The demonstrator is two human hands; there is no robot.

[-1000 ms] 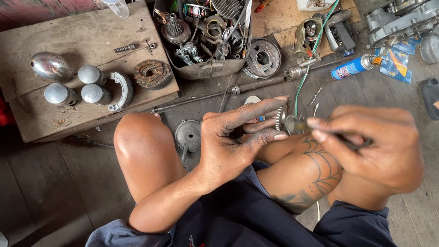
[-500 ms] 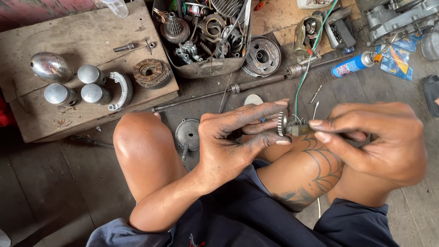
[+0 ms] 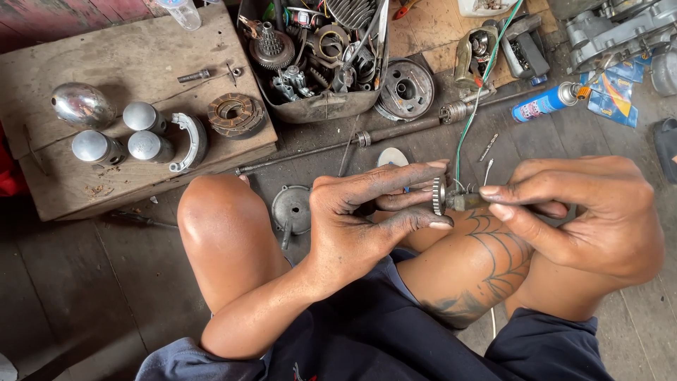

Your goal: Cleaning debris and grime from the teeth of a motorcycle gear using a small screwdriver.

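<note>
Seated above a grease-stained floor, a person's left hand [image 3: 367, 219] spreads its fingers on a small toothed gear [image 3: 439, 195] while the right hand [image 3: 585, 219] pinches its shaft [image 3: 467, 202]; fitting looks unfinished, with parts still heaped in the metal tray [image 3: 321, 106].

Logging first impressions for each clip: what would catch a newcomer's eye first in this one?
At centre, two grease-blackened hands meet over bare knees: the left hand and right hand pinch a small toothed gear part between their fingertips, with a green wire rising from it. Behind, a metal tray heaped with gears and springs sits beside a wooden board bearing shiny metal caps.
</note>
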